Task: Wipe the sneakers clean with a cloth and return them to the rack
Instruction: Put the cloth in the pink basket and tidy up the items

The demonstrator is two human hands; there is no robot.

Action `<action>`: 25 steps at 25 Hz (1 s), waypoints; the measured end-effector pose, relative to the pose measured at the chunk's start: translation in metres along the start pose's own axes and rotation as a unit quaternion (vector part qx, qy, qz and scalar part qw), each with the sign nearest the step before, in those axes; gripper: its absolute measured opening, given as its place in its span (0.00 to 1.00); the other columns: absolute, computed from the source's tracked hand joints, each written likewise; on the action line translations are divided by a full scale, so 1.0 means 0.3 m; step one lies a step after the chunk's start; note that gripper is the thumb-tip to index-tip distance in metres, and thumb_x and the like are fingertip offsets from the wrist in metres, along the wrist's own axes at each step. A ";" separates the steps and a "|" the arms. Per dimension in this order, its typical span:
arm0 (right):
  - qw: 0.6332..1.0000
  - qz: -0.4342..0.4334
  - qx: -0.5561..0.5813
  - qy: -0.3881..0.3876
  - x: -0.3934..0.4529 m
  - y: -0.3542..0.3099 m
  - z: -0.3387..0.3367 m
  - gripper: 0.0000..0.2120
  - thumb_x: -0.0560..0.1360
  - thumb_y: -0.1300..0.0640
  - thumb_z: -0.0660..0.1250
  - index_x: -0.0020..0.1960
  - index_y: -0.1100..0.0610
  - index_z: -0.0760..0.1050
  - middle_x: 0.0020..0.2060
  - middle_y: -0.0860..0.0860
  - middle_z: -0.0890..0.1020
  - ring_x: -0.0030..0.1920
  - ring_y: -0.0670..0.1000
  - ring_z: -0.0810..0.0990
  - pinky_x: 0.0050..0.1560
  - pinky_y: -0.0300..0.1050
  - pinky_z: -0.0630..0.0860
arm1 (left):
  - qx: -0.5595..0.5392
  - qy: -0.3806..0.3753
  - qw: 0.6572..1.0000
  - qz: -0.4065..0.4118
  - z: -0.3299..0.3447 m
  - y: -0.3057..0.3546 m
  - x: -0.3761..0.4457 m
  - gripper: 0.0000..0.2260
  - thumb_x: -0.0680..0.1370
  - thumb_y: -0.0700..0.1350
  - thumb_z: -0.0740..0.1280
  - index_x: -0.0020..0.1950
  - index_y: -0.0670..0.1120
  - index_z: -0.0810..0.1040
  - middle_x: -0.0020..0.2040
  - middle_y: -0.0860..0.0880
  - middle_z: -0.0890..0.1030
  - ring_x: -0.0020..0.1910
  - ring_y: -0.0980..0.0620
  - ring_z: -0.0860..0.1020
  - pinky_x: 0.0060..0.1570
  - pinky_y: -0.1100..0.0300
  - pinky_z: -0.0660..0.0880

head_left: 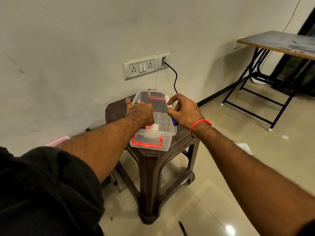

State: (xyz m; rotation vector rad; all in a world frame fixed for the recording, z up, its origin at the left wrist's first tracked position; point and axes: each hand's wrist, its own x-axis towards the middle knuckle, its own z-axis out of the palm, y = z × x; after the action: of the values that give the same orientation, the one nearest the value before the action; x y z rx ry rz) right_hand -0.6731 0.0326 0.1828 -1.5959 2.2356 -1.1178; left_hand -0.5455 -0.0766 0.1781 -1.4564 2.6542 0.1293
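Head view: both hands at a clear box on a stool, no sneakers, cloth or rack in sight.
Left hand (141, 113) lies flat on the clear plastic box (154, 133), thumb out, prob. steadying it on the brown stool (153, 160). Right hand (185, 113), fingers curled, pinches a blue-and-white marker (172, 116) over the box rim, likely to drop it in w/ the bits inside. Hands apart.
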 end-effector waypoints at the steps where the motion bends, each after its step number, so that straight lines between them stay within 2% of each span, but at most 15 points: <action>1: 1.000 -0.002 -0.003 -0.006 -0.002 -0.002 -0.002 0.08 0.75 0.55 0.71 0.52 0.49 0.74 0.38 0.50 0.79 0.40 0.51 0.80 0.47 0.47 0.81 | 0.001 0.014 1.000 0.000 0.005 0.002 -0.006 0.14 0.79 0.56 0.70 0.60 0.50 0.79 0.52 0.49 0.81 0.65 0.45 0.77 0.75 0.30 0.44; 3: 1.000 0.001 -0.008 -0.017 -0.003 -0.009 -0.005 0.07 0.75 0.56 0.71 0.50 0.49 0.75 0.40 0.49 0.79 0.42 0.51 0.80 0.48 0.46 0.80 | -0.030 0.067 0.997 0.005 0.007 -0.004 -0.023 0.13 0.80 0.55 0.69 0.59 0.49 0.80 0.52 0.48 0.82 0.61 0.45 0.78 0.75 0.30 0.46; 5: 0.999 0.007 -0.025 -0.029 0.003 -0.019 0.003 0.06 0.75 0.55 0.71 0.48 0.48 0.75 0.40 0.50 0.80 0.44 0.53 0.80 0.51 0.50 0.81 | -0.068 0.152 0.986 0.012 0.005 -0.024 -0.048 0.10 0.80 0.53 0.68 0.56 0.49 0.81 0.49 0.48 0.82 0.56 0.45 0.79 0.73 0.34 0.54; 7: 0.998 0.005 -0.050 -0.034 0.015 -0.039 0.022 0.07 0.75 0.53 0.71 0.44 0.44 0.73 0.40 0.50 0.80 0.48 0.55 0.80 0.55 0.56 0.80 | -0.128 0.219 0.967 0.009 0.002 -0.057 -0.088 0.07 0.80 0.52 0.69 0.54 0.51 0.82 0.50 0.49 0.82 0.58 0.45 0.78 0.67 0.40 0.60; 8: 0.996 0.000 -0.076 -0.037 0.025 -0.049 0.033 0.06 0.75 0.51 0.70 0.44 0.43 0.73 0.41 0.49 0.80 0.50 0.55 0.79 0.57 0.57 0.79 | -0.165 0.236 0.958 -0.002 -0.001 -0.075 -0.111 0.06 0.80 0.51 0.70 0.54 0.52 0.83 0.54 0.50 0.81 0.61 0.45 0.76 0.66 0.41 0.61; 10: 0.979 -0.024 -0.193 -0.056 0.046 -0.072 0.052 0.03 0.76 0.50 0.68 0.48 0.47 0.76 0.45 0.49 0.80 0.54 0.56 0.76 0.61 0.56 0.73 | -0.250 0.235 0.939 -0.040 0.004 -0.104 -0.144 0.07 0.80 0.50 0.71 0.57 0.54 0.83 0.64 0.50 0.78 0.68 0.45 0.71 0.68 0.41 0.63; 11: 0.959 -0.042 -0.271 -0.067 0.058 -0.083 0.063 0.06 0.76 0.50 0.68 0.52 0.50 0.77 0.48 0.51 0.79 0.56 0.57 0.75 0.62 0.55 0.70 | -0.303 0.224 0.924 -0.062 0.014 -0.117 -0.158 0.07 0.80 0.50 0.71 0.57 0.55 0.83 0.67 0.51 0.76 0.70 0.45 0.69 0.70 0.41 0.63; 14: 0.900 -0.053 -0.413 -0.130 0.093 -0.104 0.104 0.12 0.76 0.49 0.69 0.57 0.53 0.77 0.49 0.54 0.78 0.54 0.56 0.74 0.63 0.56 0.66 | -0.449 0.213 0.863 -0.091 0.056 -0.132 -0.194 0.06 0.80 0.47 0.70 0.56 0.55 0.84 0.69 0.53 0.76 0.71 0.49 0.72 0.72 0.39 0.63; 16: 0.882 -0.033 -0.435 -0.179 0.108 -0.097 0.137 0.12 0.76 0.48 0.69 0.57 0.53 0.76 0.47 0.52 0.77 0.53 0.56 0.74 0.66 0.59 0.63 | -0.459 0.223 0.856 -0.087 0.082 -0.132 -0.210 0.08 0.81 0.44 0.69 0.57 0.53 0.84 0.71 0.54 0.74 0.71 0.52 0.71 0.73 0.44 0.60; 18: 0.871 -0.025 -0.449 -0.197 0.114 -0.088 0.160 0.11 0.77 0.48 0.69 0.57 0.52 0.76 0.51 0.53 0.79 0.60 0.57 0.75 0.69 0.64 0.58 | -0.440 0.231 0.864 -0.084 0.090 -0.136 -0.215 0.09 0.81 0.42 0.68 0.58 0.52 0.84 0.71 0.55 0.73 0.71 0.54 0.70 0.72 0.47 0.58; 22: 0.845 -0.018 -0.488 -0.216 0.121 -0.094 0.178 0.10 0.78 0.56 0.67 0.59 0.53 0.75 0.53 0.54 0.79 0.66 0.60 0.74 0.73 0.71 0.49 | -0.410 0.243 0.877 -0.068 0.103 -0.138 -0.206 0.10 0.81 0.40 0.66 0.56 0.51 0.85 0.70 0.54 0.74 0.69 0.54 0.72 0.69 0.47 0.60; 25: 0.813 -0.037 -0.527 -0.247 0.118 -0.114 0.202 0.09 0.78 0.47 0.68 0.53 0.50 0.74 0.51 0.51 0.79 0.65 0.58 0.76 0.72 0.73 0.47 | -0.418 0.256 0.869 -0.062 0.118 -0.132 -0.213 0.10 0.82 0.40 0.65 0.55 0.50 0.85 0.71 0.54 0.75 0.68 0.52 0.73 0.69 0.46 0.60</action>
State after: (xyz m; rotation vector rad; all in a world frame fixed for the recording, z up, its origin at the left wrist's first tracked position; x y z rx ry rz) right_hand -0.6298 -0.0316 0.1722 -1.9403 2.4710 0.7076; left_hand -0.4761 -0.0399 0.1510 -2.1301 3.0622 1.1653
